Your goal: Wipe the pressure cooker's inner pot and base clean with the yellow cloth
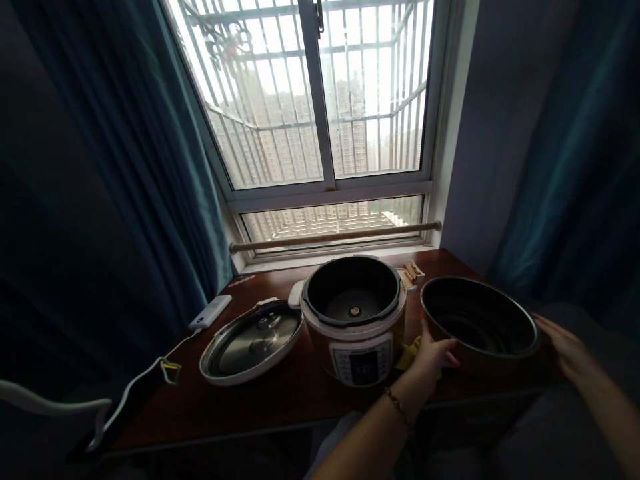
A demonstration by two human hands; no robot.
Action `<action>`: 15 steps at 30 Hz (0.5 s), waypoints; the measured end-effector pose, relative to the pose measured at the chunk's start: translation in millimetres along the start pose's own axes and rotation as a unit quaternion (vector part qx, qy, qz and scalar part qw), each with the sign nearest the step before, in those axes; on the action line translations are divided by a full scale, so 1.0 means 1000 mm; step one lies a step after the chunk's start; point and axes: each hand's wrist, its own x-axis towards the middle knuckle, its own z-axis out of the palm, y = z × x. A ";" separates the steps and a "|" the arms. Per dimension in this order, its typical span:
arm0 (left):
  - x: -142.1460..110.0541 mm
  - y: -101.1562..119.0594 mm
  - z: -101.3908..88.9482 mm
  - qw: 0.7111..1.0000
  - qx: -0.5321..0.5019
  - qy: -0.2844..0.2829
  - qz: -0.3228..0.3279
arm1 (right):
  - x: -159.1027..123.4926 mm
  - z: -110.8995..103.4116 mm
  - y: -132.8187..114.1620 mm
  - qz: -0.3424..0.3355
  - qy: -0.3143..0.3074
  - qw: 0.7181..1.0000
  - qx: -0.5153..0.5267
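Between my two hands is a dark inner pot (480, 303) with a pale metal rim, at the right end of the wooden table. My left hand (434, 352) grips its left side, thumb up near the rim and fingers along the outer wall. On the opposite side, my right hand (563, 343) holds the pot by its right edge; some of those fingers are hidden. Left of the pot stands an open electric pressure cooker (367, 360), its dark cavity bare inside. A yellow cloth (407, 353) lies beside the cooker, partly behind my left wrist.
The cooker's round lid (255, 340) lies inside-up to the left. A white power strip (213, 311) with a white cord (135, 383) runs along the left edge of the table (200, 413). Behind are a small light-coloured tray (413, 272), a barred window (330, 120) and a blue curtain (135, 167).
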 end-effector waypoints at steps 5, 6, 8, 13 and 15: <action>0.003 -0.001 -0.004 0.999 -0.016 -0.034 0.022 | 0.002 0.005 -0.002 -0.007 -0.003 1.000 -0.014; 0.003 0.001 -0.006 0.999 -0.013 -0.036 0.026 | 0.002 0.006 -0.002 -0.008 0.000 1.000 -0.017; 0.002 0.004 -0.009 0.999 -0.007 -0.035 0.031 | 0.001 0.007 -0.002 -0.011 0.003 1.000 -0.020; 0.000 0.017 -0.010 0.997 -0.016 -0.052 0.046 | -0.004 0.008 -0.001 -0.031 -0.006 0.999 -0.028; -0.001 0.021 -0.010 0.996 -0.023 -0.072 0.052 | -0.008 0.011 -0.002 -0.083 -0.012 0.995 -0.058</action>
